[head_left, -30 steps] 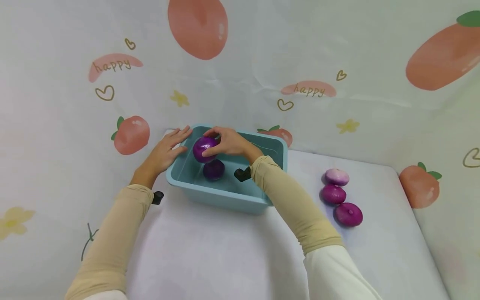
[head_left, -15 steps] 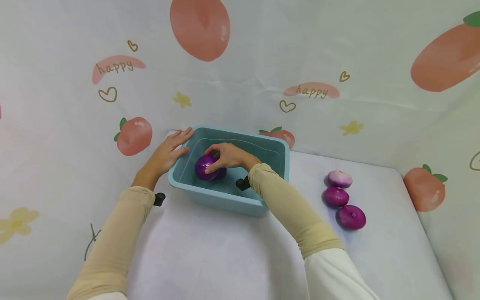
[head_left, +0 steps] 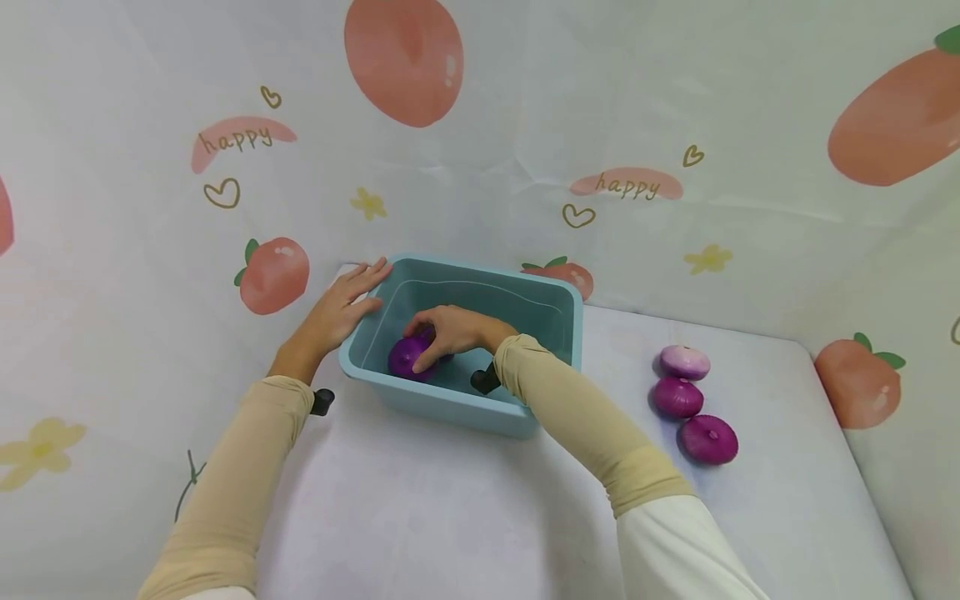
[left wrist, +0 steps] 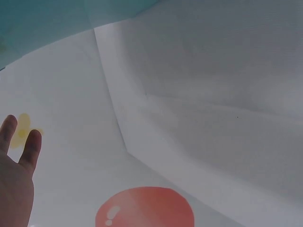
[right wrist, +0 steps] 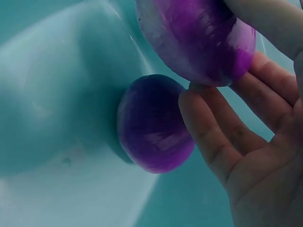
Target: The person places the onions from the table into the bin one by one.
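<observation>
In the head view my right hand (head_left: 453,327) reaches down into a light blue plastic bin (head_left: 457,400) and grips a purple onion (head_left: 405,357) low in its left part. A second onion (right wrist: 156,125) lies in the bin, right by my fingertips in the right wrist view. From the head it is mostly hidden behind my hand and the held onion. My left hand (head_left: 335,310) rests on the bin's left rim, fingers extended. The left wrist view catches some of its fingers (left wrist: 31,150) below the bin's teal side.
To the right of the bin, a pale onion (head_left: 684,362) and two darker onions (head_left: 678,397) lie in a row on the white-covered table (head_left: 450,500). A fruit-printed cloth (head_left: 480,158) rises behind the table and at both sides.
My right hand has lowered the onion from near rim height toward the bin's floor, covering most of the second onion. My left hand keeps its place on the rim.
</observation>
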Demonstrator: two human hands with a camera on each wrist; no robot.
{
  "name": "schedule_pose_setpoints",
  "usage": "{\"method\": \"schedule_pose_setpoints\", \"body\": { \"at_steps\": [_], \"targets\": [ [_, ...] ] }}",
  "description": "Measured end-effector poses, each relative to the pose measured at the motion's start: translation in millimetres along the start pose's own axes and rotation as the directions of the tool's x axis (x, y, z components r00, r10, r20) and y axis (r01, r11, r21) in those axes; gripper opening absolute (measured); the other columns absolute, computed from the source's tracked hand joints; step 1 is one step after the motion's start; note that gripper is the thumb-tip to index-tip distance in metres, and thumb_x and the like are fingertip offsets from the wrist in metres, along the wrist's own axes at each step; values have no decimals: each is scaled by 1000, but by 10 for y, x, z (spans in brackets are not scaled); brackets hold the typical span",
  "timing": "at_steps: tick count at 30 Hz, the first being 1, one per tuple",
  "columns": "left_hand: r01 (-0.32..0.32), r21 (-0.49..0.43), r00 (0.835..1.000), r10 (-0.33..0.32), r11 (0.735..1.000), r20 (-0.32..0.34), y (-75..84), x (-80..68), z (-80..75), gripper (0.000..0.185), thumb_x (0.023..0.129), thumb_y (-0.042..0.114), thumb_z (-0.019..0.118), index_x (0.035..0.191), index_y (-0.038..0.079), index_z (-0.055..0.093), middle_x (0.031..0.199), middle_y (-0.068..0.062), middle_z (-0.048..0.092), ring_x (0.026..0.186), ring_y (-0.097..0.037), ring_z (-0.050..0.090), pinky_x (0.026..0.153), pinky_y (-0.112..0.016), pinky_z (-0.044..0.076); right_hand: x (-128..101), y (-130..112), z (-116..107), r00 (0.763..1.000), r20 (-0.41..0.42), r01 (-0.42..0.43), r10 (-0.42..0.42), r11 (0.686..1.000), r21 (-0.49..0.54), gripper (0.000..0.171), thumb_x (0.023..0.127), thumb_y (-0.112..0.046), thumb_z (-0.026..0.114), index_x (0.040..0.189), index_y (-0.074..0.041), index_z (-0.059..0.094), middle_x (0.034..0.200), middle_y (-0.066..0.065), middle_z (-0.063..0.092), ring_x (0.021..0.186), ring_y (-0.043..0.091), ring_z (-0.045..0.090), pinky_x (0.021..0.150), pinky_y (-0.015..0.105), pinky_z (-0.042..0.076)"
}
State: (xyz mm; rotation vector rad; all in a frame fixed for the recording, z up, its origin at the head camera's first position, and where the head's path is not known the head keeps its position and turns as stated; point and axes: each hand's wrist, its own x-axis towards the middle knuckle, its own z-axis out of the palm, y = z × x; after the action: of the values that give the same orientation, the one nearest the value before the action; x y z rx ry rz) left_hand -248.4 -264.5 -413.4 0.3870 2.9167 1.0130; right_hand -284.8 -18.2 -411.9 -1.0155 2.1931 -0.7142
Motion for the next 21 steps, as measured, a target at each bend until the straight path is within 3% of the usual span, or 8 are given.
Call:
{"method": "schedule_pose_setpoints", "body": {
  "at_steps": [6, 14, 21],
  "targets": [
    [8, 5, 1000, -8, 1000, -8, 2, 2, -12, 56, 105, 38, 39, 160, 42, 27, 171, 14, 20, 162, -30, 10, 121, -74, 13, 1, -16, -4, 1000, 12, -1, 1, 1000, -2, 68, 84, -40, 83, 142, -16, 57, 142, 3, 62, 133, 18, 55, 116, 36, 45],
    [5, 6, 1000, -5, 1000, -12, -13, 10, -9, 56, 105, 38, 41, 160, 40, 29, 171, 13, 21, 161, -31, 12, 121, -75, 14, 15, 11, 2, 996, 83, 13, -18, 997, 71, 72, 88, -33, 79, 148, -6, 51, 149, 12, 59, 134, 24, 59, 118, 41, 44],
    [-11, 1, 1000, 11, 1000, -12, -33, 13, 11, 57, 105, 35, 42, 160, 37, 30, 171, 12, 22, 161, -32, 12, 121, -74, 14, 0, 26, 3, 995, 100, -2, -4, 998, 60, 70, 88, -35, 79, 147, -7, 52, 147, 6, 60, 134, 20, 59, 117, 37, 45]
  ]
}}
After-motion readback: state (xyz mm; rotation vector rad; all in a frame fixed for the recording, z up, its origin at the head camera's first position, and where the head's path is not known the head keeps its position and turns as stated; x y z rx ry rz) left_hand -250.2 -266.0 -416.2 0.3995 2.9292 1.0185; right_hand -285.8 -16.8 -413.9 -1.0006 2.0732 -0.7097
